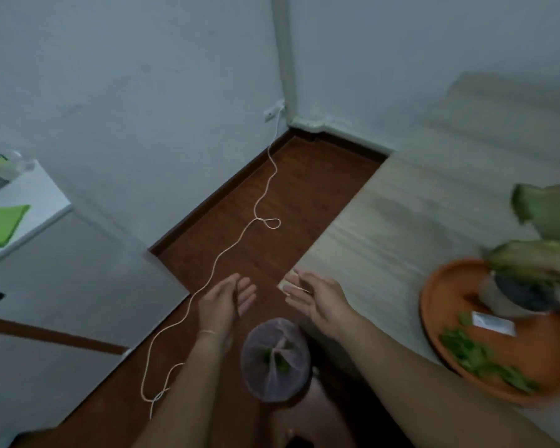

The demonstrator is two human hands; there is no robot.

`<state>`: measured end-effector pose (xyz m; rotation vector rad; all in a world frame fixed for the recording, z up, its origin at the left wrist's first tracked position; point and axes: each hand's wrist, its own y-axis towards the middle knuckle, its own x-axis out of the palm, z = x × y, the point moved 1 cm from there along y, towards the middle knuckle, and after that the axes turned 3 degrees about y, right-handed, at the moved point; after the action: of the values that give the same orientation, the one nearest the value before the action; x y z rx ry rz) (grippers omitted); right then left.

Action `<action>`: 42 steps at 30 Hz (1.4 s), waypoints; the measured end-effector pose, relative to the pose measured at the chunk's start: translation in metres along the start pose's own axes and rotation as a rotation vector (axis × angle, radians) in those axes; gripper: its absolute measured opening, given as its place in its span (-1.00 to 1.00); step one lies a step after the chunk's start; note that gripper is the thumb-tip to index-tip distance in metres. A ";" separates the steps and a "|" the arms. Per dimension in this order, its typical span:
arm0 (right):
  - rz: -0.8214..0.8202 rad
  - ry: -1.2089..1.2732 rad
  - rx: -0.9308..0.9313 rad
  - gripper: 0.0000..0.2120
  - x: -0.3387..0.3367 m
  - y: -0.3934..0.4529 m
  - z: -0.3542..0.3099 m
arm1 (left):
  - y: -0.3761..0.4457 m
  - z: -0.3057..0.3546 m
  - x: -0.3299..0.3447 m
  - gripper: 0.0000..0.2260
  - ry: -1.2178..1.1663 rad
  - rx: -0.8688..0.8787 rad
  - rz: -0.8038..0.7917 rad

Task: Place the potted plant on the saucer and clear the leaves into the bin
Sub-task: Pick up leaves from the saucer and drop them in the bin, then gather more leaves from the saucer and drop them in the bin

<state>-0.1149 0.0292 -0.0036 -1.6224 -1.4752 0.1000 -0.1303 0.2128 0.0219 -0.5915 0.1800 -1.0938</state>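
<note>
above the bin [275, 358] on the dark wooden floor [304, 189], i see both hands held out with fingers spread and nothing in them. my left hand [222, 302] is just left of the bin's far rim, my right hand [317, 297] just right of it, palms turned toward each other. the bin has a pale purple liner and a few green leaves lie at its bottom. to the right, on the light wooden surface [417, 195], the potted plant [530, 263] stands on the orange saucer [434, 305]. more loose leaves [479, 358] lie on the saucer's near side, beside a small white packet [493, 323]. a white cord [227, 250] trails across the floor.
</note>
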 end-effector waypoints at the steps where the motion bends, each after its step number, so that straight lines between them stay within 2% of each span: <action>1: 0.012 0.001 -0.013 -0.73 -0.018 -0.008 -0.012 | -0.007 0.001 0.014 -0.77 -0.001 0.011 -0.017; 4: 0.033 -0.024 -0.058 -0.79 -0.080 -0.030 -0.045 | -0.025 -0.006 0.062 -0.76 -0.023 0.011 -0.087; 8: 0.107 0.059 -0.161 -0.79 -0.162 -0.055 -0.082 | -0.044 -0.034 0.125 -0.79 0.005 -0.028 -0.175; 11: 0.183 0.067 -0.215 -0.84 -0.211 -0.079 -0.097 | -0.060 -0.056 0.167 -0.76 0.063 -0.057 -0.248; 14: 0.258 -0.038 -0.297 -0.83 -0.253 -0.099 -0.106 | -0.071 -0.076 0.207 -0.75 0.218 -0.049 -0.368; 16: 0.319 -0.216 -0.353 -0.81 -0.280 -0.107 -0.106 | -0.078 -0.089 0.232 -0.82 0.386 0.008 -0.483; 19: 0.376 -0.682 -0.417 -0.84 -0.318 -0.115 -0.102 | -0.079 -0.114 0.266 -0.83 0.892 0.330 -0.702; 21: 0.351 -1.031 -0.415 -0.79 -0.334 -0.121 -0.101 | -0.081 -0.131 0.288 -0.74 1.207 0.487 -0.895; 25: 0.214 -1.551 -0.390 -0.57 -0.349 -0.121 -0.097 | -0.088 -0.163 0.324 -0.77 1.608 0.682 -1.216; 29: 0.148 -1.771 -0.372 -0.47 -0.345 -0.114 -0.092 | -0.080 -0.184 0.331 -0.64 1.877 0.799 -1.279; 32: 0.104 -1.842 -0.415 -0.38 -0.340 -0.113 -0.089 | -0.076 -0.191 0.323 -0.52 1.964 0.947 -1.339; 37: 0.051 -1.860 -0.386 -0.49 -0.346 -0.113 -0.087 | -0.077 -0.184 0.311 -0.61 2.008 0.945 -1.411; 42: 0.017 -1.855 -0.353 -0.50 -0.359 -0.121 -0.090 | -0.080 -0.176 0.304 -0.54 2.046 0.860 -1.448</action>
<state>-0.2526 -0.3317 -0.0491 -1.6916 -2.8322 1.8231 -0.1261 -0.1421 -0.0369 1.7065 1.0348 -2.5547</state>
